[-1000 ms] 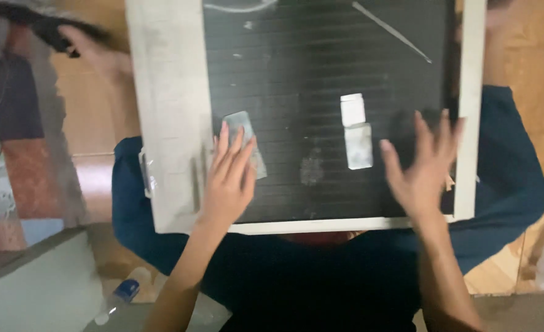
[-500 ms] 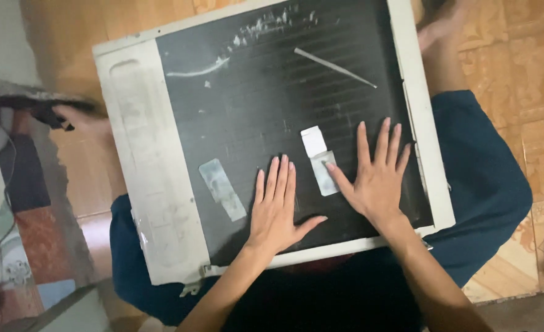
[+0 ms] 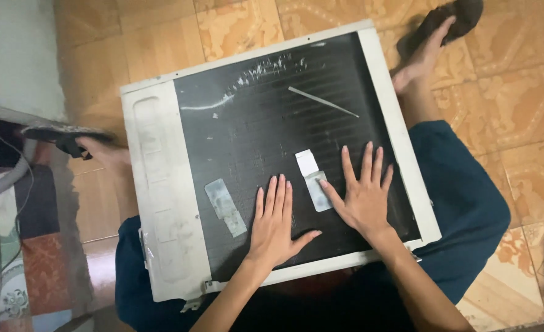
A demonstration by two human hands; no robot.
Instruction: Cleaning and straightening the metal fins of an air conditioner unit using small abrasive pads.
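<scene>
Left hand [image 3: 273, 224] and right hand [image 3: 363, 193] flat, fingers spread, side by side on dark finned panel [image 3: 266, 135]; right thumb touching tape patch [image 3: 313, 181].

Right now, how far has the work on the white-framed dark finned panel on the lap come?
Done: two pale tape patches already lie on the white-framed dark finned panel. In hand: the left hand lies flat on the fins, and the right hand touches the right patch with its thumb. Left: white scratches near the top edge show no patch.
</scene>
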